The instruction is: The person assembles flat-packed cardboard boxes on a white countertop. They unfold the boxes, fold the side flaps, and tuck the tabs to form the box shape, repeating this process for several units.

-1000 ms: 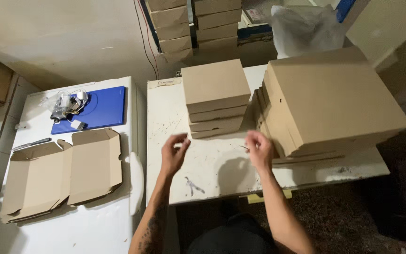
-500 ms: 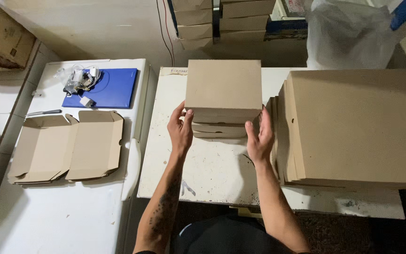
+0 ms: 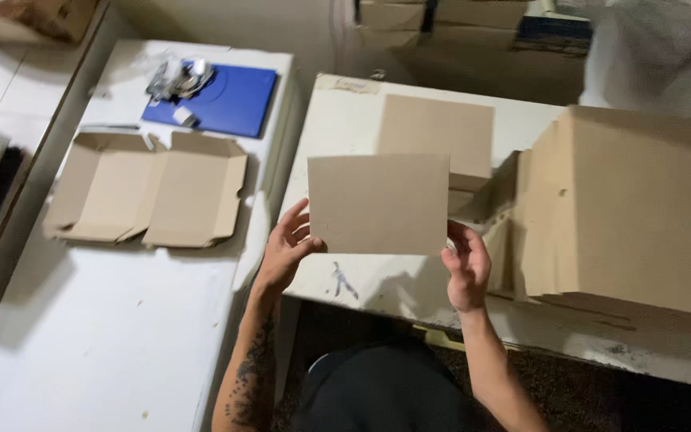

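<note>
Seen from the head camera, the left hand [image 3: 288, 244] and right hand [image 3: 465, 268] each grip a lower corner of a closed cardboard box [image 3: 379, 204], lifted clear of the box stack [image 3: 440, 138] on the white table [image 3: 337, 120] — whether anything is inside cannot be told. Keeping both grips level and the box flat would likely stop it tipping. Beside the right hand stands a tall pile of flat cardboard [image 3: 633, 208]; on the left table lies an unfolded box blank [image 3: 149, 192] — open, holding nothing.
</note>
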